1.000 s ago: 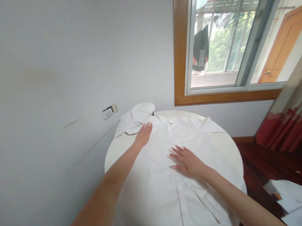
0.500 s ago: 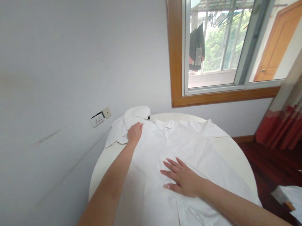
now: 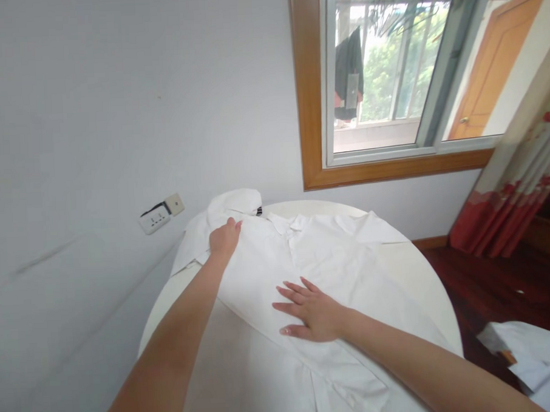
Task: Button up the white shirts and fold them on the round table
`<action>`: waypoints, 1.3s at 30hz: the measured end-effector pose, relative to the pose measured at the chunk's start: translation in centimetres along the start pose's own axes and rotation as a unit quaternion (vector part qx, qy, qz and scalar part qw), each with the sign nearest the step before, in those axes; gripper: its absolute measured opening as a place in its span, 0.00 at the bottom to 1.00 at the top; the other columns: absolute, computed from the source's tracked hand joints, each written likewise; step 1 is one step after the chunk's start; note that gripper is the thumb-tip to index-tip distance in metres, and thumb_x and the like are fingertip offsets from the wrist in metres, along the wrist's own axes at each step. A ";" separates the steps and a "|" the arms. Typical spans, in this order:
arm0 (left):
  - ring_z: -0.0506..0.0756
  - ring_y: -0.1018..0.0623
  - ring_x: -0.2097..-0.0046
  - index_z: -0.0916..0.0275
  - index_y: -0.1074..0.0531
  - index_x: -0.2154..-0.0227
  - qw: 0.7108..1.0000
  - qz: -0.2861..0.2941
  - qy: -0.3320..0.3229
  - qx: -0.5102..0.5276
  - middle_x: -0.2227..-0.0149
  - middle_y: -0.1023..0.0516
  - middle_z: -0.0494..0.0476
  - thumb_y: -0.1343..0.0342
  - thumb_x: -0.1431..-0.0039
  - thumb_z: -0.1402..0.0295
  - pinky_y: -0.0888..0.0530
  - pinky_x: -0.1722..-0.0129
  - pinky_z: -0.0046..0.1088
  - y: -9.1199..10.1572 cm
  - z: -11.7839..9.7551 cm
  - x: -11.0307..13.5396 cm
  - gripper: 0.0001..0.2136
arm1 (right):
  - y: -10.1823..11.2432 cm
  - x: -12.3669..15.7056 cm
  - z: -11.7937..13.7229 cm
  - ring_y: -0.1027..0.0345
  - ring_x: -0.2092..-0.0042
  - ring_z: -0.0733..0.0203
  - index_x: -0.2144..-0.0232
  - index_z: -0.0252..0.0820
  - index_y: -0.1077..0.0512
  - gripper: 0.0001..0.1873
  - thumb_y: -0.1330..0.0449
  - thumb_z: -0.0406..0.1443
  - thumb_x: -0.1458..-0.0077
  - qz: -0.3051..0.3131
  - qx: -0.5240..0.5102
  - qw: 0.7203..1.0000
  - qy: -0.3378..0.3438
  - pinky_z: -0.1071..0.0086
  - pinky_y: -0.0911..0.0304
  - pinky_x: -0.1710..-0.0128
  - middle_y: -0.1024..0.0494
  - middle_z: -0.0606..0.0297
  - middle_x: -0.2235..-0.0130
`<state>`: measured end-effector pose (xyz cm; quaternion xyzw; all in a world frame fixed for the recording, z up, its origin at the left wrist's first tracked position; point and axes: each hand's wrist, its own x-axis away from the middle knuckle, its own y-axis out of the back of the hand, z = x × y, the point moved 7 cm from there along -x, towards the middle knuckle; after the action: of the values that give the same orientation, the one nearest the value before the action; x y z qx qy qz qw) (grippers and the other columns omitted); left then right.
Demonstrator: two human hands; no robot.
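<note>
A white collared shirt (image 3: 259, 255) lies spread over a round white table (image 3: 430, 278), its collar toward the wall. With the arm stretched far forward, my left hand (image 3: 224, 238) is closed on the shirt cloth near the shoulder on the left. My right hand (image 3: 309, 314) rests flat on the middle of the shirt, fingers spread. Behind my left hand, white cloth is bunched at the far left edge of the table, beside a small dark striped item (image 3: 259, 211) that I cannot make out. Some wrinkles run through the cloth below my right hand.
The table stands close to a pale wall with a socket (image 3: 156, 218). A wood-framed window (image 3: 311, 107) is beyond it, and a red and cream curtain (image 3: 485, 215) hangs at the right. White items (image 3: 536, 352) lie at the lower right, over the dark red floor.
My view has turned slightly, so the scene sits further left and a little higher. Both hands keep about the same places on the shirt.
</note>
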<state>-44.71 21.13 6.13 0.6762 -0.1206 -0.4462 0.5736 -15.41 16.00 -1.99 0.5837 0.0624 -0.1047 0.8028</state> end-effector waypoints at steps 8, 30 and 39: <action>0.62 0.38 0.41 0.58 0.41 0.42 0.969 -0.076 -0.221 0.083 0.42 0.36 0.62 0.62 0.37 0.61 0.42 0.43 0.44 4.5 -5.2 8.0 0.22 | 5.4 0.9 -7.1 0.38 0.44 0.60 0.46 0.45 0.35 0.28 0.53 0.52 0.42 -0.145 -0.229 0.955 -0.117 0.63 0.43 0.44 0.32 0.58 0.44; 0.59 0.42 0.37 0.49 0.41 0.41 0.952 0.046 -0.275 0.123 0.38 0.42 0.53 0.58 0.41 0.49 0.45 0.39 0.43 -6.1 -4.0 13.0 0.26 | 9.6 8.3 -31.1 0.57 0.36 0.50 0.38 0.46 0.48 0.31 0.60 0.51 0.39 -0.016 0.157 0.895 -0.417 0.47 0.57 0.42 0.50 0.56 0.35; 0.62 0.40 0.38 0.52 0.36 0.44 0.955 0.053 -0.272 0.104 0.40 0.38 0.57 0.59 0.42 0.52 0.45 0.40 0.48 -4.8 -4.1 13.1 0.25 | 12.6 9.2 -34.6 0.46 0.42 0.50 0.41 0.43 0.42 0.24 0.57 0.41 0.38 -0.100 0.242 0.858 -0.441 0.57 0.48 0.47 0.41 0.55 0.40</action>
<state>-35.88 16.49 -4.45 0.5775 -0.3537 -0.5672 0.4688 -2.73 51.70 -3.12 0.6433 -0.2672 -0.4425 0.5647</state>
